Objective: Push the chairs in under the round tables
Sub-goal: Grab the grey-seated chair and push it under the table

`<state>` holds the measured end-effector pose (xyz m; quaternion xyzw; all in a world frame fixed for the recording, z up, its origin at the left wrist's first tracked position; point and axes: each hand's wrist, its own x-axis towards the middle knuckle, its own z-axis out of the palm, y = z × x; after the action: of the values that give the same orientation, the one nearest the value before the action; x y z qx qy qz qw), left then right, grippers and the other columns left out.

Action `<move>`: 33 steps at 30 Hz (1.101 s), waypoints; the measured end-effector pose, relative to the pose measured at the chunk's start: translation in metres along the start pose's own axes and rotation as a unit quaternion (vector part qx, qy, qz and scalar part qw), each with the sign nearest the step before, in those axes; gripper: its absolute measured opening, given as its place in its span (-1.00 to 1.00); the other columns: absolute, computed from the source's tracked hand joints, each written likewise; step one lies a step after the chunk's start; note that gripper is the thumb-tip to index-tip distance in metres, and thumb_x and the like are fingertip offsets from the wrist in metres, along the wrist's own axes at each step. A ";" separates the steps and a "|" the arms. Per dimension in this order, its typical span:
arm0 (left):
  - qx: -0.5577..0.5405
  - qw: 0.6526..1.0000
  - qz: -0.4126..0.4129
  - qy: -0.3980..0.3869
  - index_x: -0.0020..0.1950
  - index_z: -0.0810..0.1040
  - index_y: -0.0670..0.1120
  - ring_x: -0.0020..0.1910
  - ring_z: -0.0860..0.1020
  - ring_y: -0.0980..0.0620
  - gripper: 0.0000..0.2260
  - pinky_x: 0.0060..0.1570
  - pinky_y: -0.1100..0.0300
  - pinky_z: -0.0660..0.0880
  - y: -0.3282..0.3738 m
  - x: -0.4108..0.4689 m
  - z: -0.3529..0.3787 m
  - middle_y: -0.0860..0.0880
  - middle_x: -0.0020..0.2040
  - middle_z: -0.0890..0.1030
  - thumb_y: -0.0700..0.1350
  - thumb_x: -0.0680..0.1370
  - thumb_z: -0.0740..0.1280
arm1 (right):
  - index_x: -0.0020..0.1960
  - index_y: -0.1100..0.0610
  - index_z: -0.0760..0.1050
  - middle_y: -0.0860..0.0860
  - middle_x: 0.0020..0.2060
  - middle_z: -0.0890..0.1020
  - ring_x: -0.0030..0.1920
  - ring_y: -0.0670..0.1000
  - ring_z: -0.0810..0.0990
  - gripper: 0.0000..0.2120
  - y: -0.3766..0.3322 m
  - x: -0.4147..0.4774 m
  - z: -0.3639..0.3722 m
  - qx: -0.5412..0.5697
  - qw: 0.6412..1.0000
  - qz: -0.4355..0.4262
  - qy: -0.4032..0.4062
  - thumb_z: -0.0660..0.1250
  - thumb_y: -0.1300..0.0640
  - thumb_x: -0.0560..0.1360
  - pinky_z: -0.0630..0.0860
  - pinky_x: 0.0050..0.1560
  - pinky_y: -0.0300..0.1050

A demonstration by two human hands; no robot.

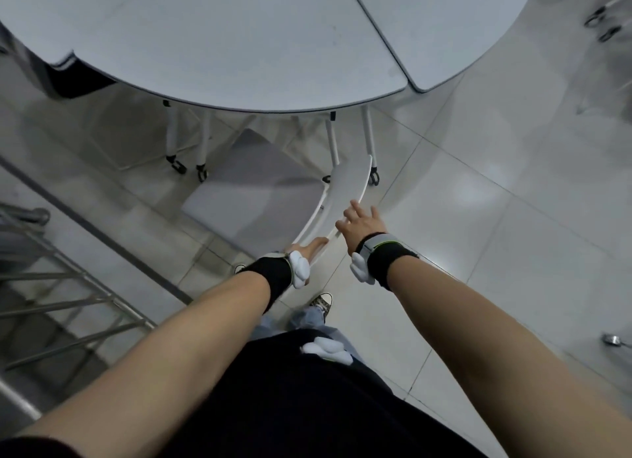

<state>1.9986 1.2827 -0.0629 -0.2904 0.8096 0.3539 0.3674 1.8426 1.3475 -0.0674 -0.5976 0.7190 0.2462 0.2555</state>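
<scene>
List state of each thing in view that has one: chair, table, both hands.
chair: seat partly under the table, backrest outside it
round table: standing on castered legs, top bare where it shows
left hand: gripping the near end of the backrest
right hand: fingers spread, against the backrest edge
</scene>
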 end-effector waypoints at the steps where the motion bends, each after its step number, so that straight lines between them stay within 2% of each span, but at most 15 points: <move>1: -0.007 1.000 -0.007 -0.001 0.53 0.05 0.11 -0.02 0.52 -0.07 -0.15 -0.07 0.19 0.40 -0.001 -0.005 -0.001 -0.12 0.06 0.49 -0.27 0.38 0.40 | 0.41 0.01 0.28 0.13 0.47 0.22 0.53 0.16 -0.07 -0.49 -0.003 0.000 -0.002 0.002 1.000 0.004 0.002 0.23 0.11 0.46 0.07 0.42 0.32; 3: 0.018 1.000 -0.011 -0.006 0.51 0.04 0.14 -0.03 0.54 -0.07 -0.12 -0.09 0.18 0.44 0.001 -0.013 -0.003 -0.12 0.08 0.53 -0.23 0.33 0.44 | 0.36 0.02 0.35 0.12 0.41 0.32 0.50 0.19 0.02 -0.54 -0.007 0.001 -0.004 -0.005 1.000 0.006 0.014 0.22 0.06 0.46 0.20 0.36 0.26; 5: 0.035 0.999 -0.012 -0.013 0.48 0.05 0.15 0.05 0.58 -0.11 -0.14 -0.01 0.12 0.50 0.000 -0.018 -0.004 -0.14 0.16 0.57 -0.21 0.32 0.42 | 0.29 0.01 0.43 0.08 0.30 0.43 0.43 0.19 0.17 -0.60 -0.011 -0.002 -0.001 -0.013 0.999 0.009 0.032 0.23 0.02 0.46 0.33 0.23 0.17; 8: 0.027 0.999 -0.005 -0.022 0.45 0.07 0.16 0.04 0.58 -0.08 -0.15 0.00 0.15 0.52 -0.006 -0.020 -0.005 -0.15 0.17 0.58 -0.24 0.27 0.40 | 0.18 0.02 0.51 0.05 0.14 0.52 0.27 0.17 0.36 -0.68 -0.018 -0.004 0.000 -0.029 0.998 -0.004 0.052 0.25 0.02 0.45 0.39 0.09 0.06; 10: 0.049 0.999 -0.002 -0.017 0.45 0.07 0.15 0.11 0.57 -0.09 -0.13 0.14 0.07 0.54 -0.012 -0.020 -0.005 -0.14 0.20 0.57 -0.22 0.26 0.42 | 0.08 0.04 0.56 0.04 0.05 0.56 0.13 0.14 0.46 -0.75 -0.024 -0.003 -0.008 -0.051 0.997 -0.021 0.046 0.26 0.03 0.44 0.41 -0.02 -0.03; 12: 0.075 0.997 0.007 -0.010 0.45 0.08 0.16 0.18 0.55 -0.11 -0.12 0.21 0.04 0.52 -0.021 -0.020 -0.006 -0.13 0.22 0.54 -0.20 0.25 0.43 | 0.01 0.04 0.58 0.04 0.01 0.59 0.03 0.11 0.54 -0.80 -0.031 -0.001 -0.016 -0.080 0.996 -0.043 0.015 0.27 0.02 0.44 0.47 -0.01 -0.08; 16: 0.098 0.995 0.023 -0.025 0.46 0.07 0.20 0.18 0.55 -0.10 -0.12 0.14 0.10 0.51 -0.036 -0.024 -0.002 -0.11 0.24 0.54 -0.20 0.26 0.41 | -0.13 0.08 0.51 0.06 -0.06 0.61 -0.06 0.13 0.60 -0.89 -0.047 -0.001 -0.021 -0.122 0.988 -0.079 -0.049 0.30 0.05 0.40 0.57 -0.03 0.00; 18: 0.112 0.993 0.022 -0.041 0.47 0.06 0.20 0.09 0.57 -0.07 -0.14 -0.05 0.20 0.46 -0.043 -0.025 -0.004 -0.08 0.15 0.55 -0.19 0.28 0.41 | -0.20 0.07 0.44 0.06 -0.09 0.62 -0.07 0.13 0.60 -0.89 -0.054 -0.001 -0.021 -0.118 0.987 -0.086 -0.062 0.31 0.03 0.40 0.58 -0.06 -0.01; 21: 0.106 0.992 0.031 -0.063 0.46 0.12 0.19 -0.16 0.48 -0.03 -0.16 -0.32 0.30 0.34 -0.057 -0.028 -0.009 -0.02 -0.10 0.48 -0.21 0.26 0.35 | -0.08 0.08 0.53 0.08 -0.02 0.62 0.01 0.14 0.60 -0.86 -0.067 0.006 -0.023 -0.103 0.988 -0.082 -0.075 0.31 0.05 0.42 0.58 -0.02 0.01; 23: 0.118 0.990 0.043 -0.056 0.45 0.15 0.20 -0.19 0.43 0.00 -0.20 -0.29 0.29 0.34 -0.070 -0.028 -0.015 0.00 -0.12 0.45 -0.24 0.31 0.36 | 0.04 0.11 0.55 0.09 0.02 0.62 0.04 0.14 0.60 -0.77 -0.078 0.015 -0.024 -0.110 0.986 -0.088 -0.085 0.29 0.05 0.43 0.58 0.01 0.02; 27: 0.113 0.987 0.068 -0.089 0.46 0.23 0.06 -0.02 0.46 0.06 -0.27 -0.19 0.51 0.34 -0.095 -0.024 -0.039 0.04 0.08 0.45 -0.31 0.38 0.40 | 0.00 0.12 0.56 0.10 0.00 0.64 0.03 0.14 0.61 -0.80 -0.088 0.027 -0.040 -0.078 0.991 -0.082 -0.072 0.29 0.08 0.43 0.54 -0.07 -0.08; 28: 0.120 0.987 0.068 -0.083 0.46 0.23 0.05 -0.01 0.47 0.03 -0.30 -0.12 0.44 0.38 -0.101 -0.022 -0.047 0.03 0.09 0.45 -0.31 0.39 0.39 | -0.03 0.12 0.56 0.11 -0.01 0.65 0.02 0.14 0.61 -0.82 -0.089 0.030 -0.046 -0.055 0.994 -0.072 -0.057 0.29 0.10 0.42 0.49 -0.13 -0.10; 29: 0.130 0.987 0.058 -0.067 0.45 0.23 0.06 -0.04 0.46 0.00 -0.33 -0.15 0.37 0.35 -0.107 -0.022 -0.055 0.01 0.05 0.46 -0.30 0.42 0.36 | -0.04 0.13 0.56 0.11 -0.01 0.65 0.03 0.15 0.61 -0.83 -0.090 0.034 -0.054 -0.030 0.997 -0.056 -0.042 0.30 0.11 0.41 0.44 -0.15 -0.10; 31: 0.133 0.989 0.048 -0.033 0.45 0.26 0.02 -0.03 0.49 -0.08 -0.43 -0.25 0.38 0.18 -0.125 -0.022 -0.070 -0.11 0.04 0.49 -0.29 0.49 0.28 | -0.02 0.12 0.56 0.11 0.00 0.65 0.03 0.16 0.62 -0.82 -0.094 0.044 -0.073 0.010 1.000 -0.015 -0.022 0.31 0.13 0.39 0.48 -0.13 -0.08; 33: 0.128 0.991 0.040 -0.015 0.46 0.29 -0.03 0.20 0.49 -0.13 -0.49 -0.26 0.36 0.09 -0.148 -0.019 -0.087 -0.20 0.28 0.49 -0.28 0.53 0.27 | 0.08 0.14 0.55 0.11 0.05 0.63 0.05 0.18 0.61 -0.74 -0.096 0.054 -0.088 0.000 0.999 0.034 -0.027 0.30 0.19 0.40 0.57 -0.03 0.06</move>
<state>2.0831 1.1325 -0.0591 -0.2031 0.8533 0.2664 0.3995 1.9222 1.2340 -0.0424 -0.5661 0.7318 0.2705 0.2660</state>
